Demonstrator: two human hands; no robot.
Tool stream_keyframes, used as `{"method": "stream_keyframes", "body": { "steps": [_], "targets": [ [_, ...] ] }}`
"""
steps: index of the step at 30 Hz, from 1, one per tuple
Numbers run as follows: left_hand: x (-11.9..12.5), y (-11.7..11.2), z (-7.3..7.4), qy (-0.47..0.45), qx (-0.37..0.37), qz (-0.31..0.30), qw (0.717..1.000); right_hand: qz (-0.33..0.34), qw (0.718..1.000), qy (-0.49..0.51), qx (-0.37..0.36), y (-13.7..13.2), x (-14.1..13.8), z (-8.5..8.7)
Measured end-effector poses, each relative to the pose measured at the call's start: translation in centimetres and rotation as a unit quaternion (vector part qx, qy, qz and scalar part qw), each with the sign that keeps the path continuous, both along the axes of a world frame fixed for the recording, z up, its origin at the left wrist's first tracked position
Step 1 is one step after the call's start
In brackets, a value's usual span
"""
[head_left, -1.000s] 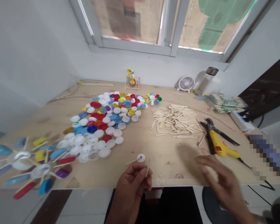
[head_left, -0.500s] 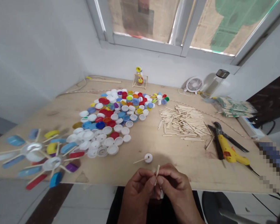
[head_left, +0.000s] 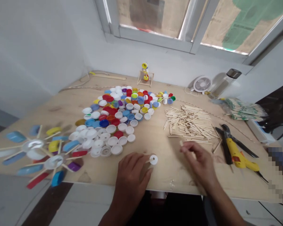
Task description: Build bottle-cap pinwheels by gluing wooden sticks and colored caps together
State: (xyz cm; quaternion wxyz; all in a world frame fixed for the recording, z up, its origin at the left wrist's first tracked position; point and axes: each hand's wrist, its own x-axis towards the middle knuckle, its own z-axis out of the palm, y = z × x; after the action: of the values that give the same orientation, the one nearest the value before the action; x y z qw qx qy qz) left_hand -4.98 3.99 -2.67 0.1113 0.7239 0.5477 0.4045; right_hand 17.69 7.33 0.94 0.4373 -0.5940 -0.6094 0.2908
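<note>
Parting since the earlier frame, our hands are standing apart around the white cap (head_left: 153,159), which is lying flat on the board (head_left: 169,171) with a stick (head_left: 148,161) set in it. We are keeping the left hand (head_left: 132,182) just left of the cap, seemingly steadying it, while the right hand (head_left: 198,160), right of the cap, is pinching a short stick (head_left: 181,143) near one end, leaving its tip free.

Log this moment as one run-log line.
left hand: beside white plastic bottle cap, thin wooden stick in it | right hand: pinching short pale wooden stick | nearby: heap of wooden sticks
</note>
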Motion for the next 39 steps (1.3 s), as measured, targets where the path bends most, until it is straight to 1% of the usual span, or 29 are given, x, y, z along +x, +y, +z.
{"method": "stream_keyframes", "body": {
  "steps": [3,4,5,6,8,10,12,14,16,19,25,30,35,39],
  "targets": [
    [0.5,0.5,-0.6,0.037,0.005,0.005,0.999,-0.114,0.99,-0.023,0.081,1.0,3.0,0.7],
    [0.6,0.6,-0.7,0.048,0.003,0.006,0.999,-0.127,0.987,-0.036,0.093,1.0,3.5,0.9],
    [0.7,0.7,-0.8,0.061,0.003,0.005,0.998,-0.118,0.987,-0.047,0.097,1.0,3.6,1.0],
    [0.7,0.8,-0.9,0.074,0.002,0.004,0.997,-0.085,0.991,-0.057,0.091,0.8,3.4,0.9],
    [0.7,1.0,-0.9,0.101,0.001,-0.004,0.995,0.027,0.996,-0.062,0.05,0.3,1.9,0.6],
    [0.5,1.2,-1.0,0.121,0.004,-0.011,0.993,0.126,0.991,-0.054,0.006,-0.1,-0.2,-0.2],
    [0.4,1.4,-1.0,0.126,0.009,-0.014,0.992,0.182,0.981,-0.057,-0.023,-0.2,-1.9,-1.0],
    [0.4,1.4,-1.0,0.125,0.008,-0.018,0.992,0.209,0.974,-0.08,-0.027,-0.1,-2.8,-1.6],
    [0.4,1.4,-1.1,0.12,0.001,-0.021,0.993,0.221,0.969,-0.111,-0.02,0.1,-3.1,-1.9],
    [0.4,1.3,-1.0,0.107,-0.008,-0.022,0.994,0.223,0.965,-0.135,-0.014,0.3,-3.1,-1.8],
    [0.4,1.4,-0.8,0.094,-0.014,-0.024,0.995,0.228,0.963,-0.145,-0.017,0.6,-3.4,-1.8],
    [0.3,1.5,-0.9,0.095,0.0,-0.027,0.995,0.23,0.961,-0.156,-0.009,0.6,-3.5,-2.1],
    [0.6,1.3,-1.0,0.057,-0.02,-0.004,0.998,0.232,0.96,-0.154,-0.009,0.6,-3.5,-2.2],
    [0.7,1.3,-1.1,0.044,-0.017,0.001,0.999,0.234,0.958,-0.164,-0.005,0.7,-3.5,-2.3]
  ]
}}
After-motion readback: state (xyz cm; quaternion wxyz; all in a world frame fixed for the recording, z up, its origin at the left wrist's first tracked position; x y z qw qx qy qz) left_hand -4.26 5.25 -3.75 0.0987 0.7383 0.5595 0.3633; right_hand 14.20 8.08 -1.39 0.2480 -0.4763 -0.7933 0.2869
